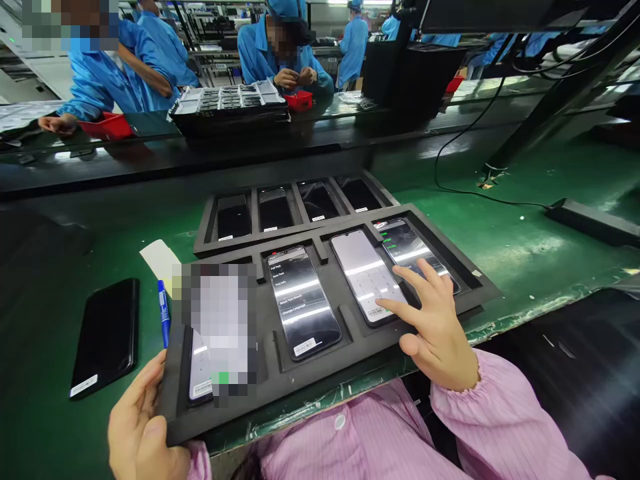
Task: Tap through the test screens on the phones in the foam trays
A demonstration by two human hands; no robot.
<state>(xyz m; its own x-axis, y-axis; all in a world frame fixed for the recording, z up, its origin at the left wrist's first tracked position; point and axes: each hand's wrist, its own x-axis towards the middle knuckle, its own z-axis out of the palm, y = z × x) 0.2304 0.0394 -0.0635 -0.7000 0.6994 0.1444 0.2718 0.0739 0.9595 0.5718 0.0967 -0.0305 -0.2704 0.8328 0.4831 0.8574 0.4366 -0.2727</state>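
Observation:
A black foam tray [360, 333] lies at the near edge of the green bench with several phones in its slots. My right hand [433, 320] rests over the tray's right part, its index fingertip touching the white-lit screen of a phone [367, 273]. Beside it sit a phone with a green-text screen [413, 250] and a phone showing a menu list [303, 300]. My left hand [143, 420] grips the tray's near left corner, next to the leftmost phone [200, 373], which is partly blurred.
A second tray [295, 230] with dark phones lies behind. A loose black phone [106, 337], a blue pen [163, 312] and a paper slip [160, 260] lie at left. Co-workers in blue sit across the line with stacked trays [230, 107] and red bins [107, 127]. A black cable [465, 193] crosses at right.

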